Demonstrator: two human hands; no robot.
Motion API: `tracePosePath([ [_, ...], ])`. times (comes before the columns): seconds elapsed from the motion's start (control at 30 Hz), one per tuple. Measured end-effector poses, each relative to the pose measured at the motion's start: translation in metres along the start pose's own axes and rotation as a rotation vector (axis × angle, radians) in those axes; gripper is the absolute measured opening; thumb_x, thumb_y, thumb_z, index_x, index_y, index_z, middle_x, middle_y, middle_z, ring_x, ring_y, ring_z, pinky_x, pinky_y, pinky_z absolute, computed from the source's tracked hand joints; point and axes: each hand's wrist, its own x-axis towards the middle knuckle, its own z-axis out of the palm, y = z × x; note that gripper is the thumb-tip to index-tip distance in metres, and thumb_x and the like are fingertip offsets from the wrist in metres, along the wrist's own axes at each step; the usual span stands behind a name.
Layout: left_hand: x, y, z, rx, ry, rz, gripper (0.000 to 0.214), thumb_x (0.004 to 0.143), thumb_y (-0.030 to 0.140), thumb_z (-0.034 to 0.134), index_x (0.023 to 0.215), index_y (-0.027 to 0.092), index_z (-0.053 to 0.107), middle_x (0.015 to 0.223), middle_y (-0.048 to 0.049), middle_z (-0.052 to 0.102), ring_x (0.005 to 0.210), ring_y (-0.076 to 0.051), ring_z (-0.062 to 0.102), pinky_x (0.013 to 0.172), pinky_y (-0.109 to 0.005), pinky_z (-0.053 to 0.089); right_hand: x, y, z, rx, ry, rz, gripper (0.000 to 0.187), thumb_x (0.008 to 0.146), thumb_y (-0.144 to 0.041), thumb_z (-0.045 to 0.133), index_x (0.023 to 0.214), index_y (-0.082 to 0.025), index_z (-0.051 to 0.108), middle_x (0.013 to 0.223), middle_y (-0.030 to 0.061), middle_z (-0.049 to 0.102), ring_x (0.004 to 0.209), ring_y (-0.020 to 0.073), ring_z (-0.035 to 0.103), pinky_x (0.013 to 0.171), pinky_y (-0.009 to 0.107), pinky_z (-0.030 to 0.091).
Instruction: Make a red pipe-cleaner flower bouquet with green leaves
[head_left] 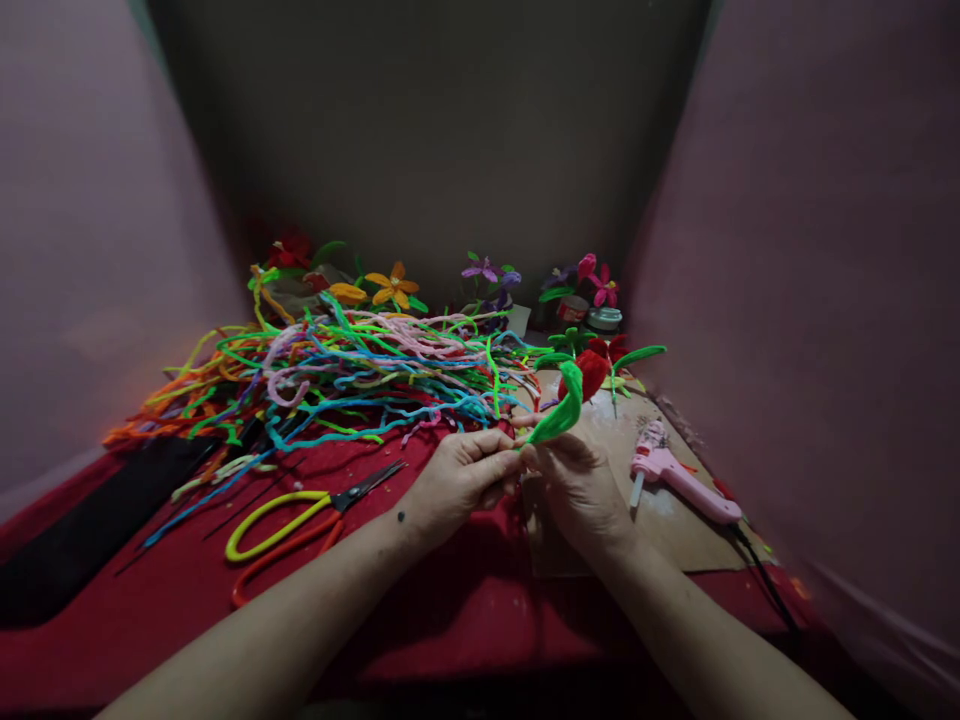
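My left hand [459, 478] and my right hand [576, 490] meet above a red cloth [450, 610], both pinched on the lower end of a green pipe-cleaner leaf [561, 408]. The leaf rises up and to the right from my fingertips and is folded into a loop. Just behind it stands a red pipe-cleaner flower [592, 368] with green leaves. A big heap of loose pipe cleaners [352, 375] in many colours lies to the left of my hands.
Yellow-and-orange-handled scissors [300, 520] lie left of my left hand. A pink glue gun [675, 475] rests on a cardboard sheet [660, 530] to the right. Finished flowers, orange [391, 286], purple [486, 270] and pink [600, 285], stand at the back. Pinkish walls close both sides.
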Motion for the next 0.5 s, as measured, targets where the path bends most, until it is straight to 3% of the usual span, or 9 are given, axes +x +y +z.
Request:
tracePosePath([
  [0.13, 0.001, -0.002, 0.0, -0.058, -0.022, -0.008, 0.025, 0.075, 0.035, 0.061, 0.065, 0.013, 0.053, 0.053, 0.0045, 0.047, 0.041, -0.003, 0.033, 0.04, -0.016, 0.022, 0.002, 0.002, -0.002, 0.028, 0.018, 0.03, 0.012, 0.059, -0.021, 0.076, 0.068, -0.023, 0.068, 0.089, -0.0002, 0.064, 0.09, 0.0194, 0.057, 0.08, 0.034, 0.047],
  [0.33, 0.002, -0.003, -0.001, -0.286, -0.084, -0.117, 0.018, 0.075, 0.03, 0.061, 0.07, 0.014, 0.055, 0.044, 0.0081, 0.039, 0.033, 0.0, 0.021, 0.036, -0.015, 0.014, 0.004, -0.001, -0.008, 0.03, -0.143, 0.046, 0.015, 0.064, -0.018, 0.074, 0.074, -0.028, 0.071, 0.095, -0.001, 0.065, 0.094, 0.0176, 0.057, 0.086, 0.035, 0.044],
  [0.5, 0.004, -0.006, -0.008, -0.404, -0.247, -0.16, 0.018, 0.074, 0.03, 0.063, 0.075, 0.012, 0.058, 0.044, 0.0075, 0.04, 0.032, 0.0, 0.017, 0.033, -0.016, 0.018, 0.008, -0.013, -0.008, -0.053, -0.237, 0.063, 0.013, 0.062, -0.018, 0.074, 0.07, -0.029, 0.072, 0.097, -0.0017, 0.064, 0.098, 0.017, 0.055, 0.093, 0.035, 0.039],
])
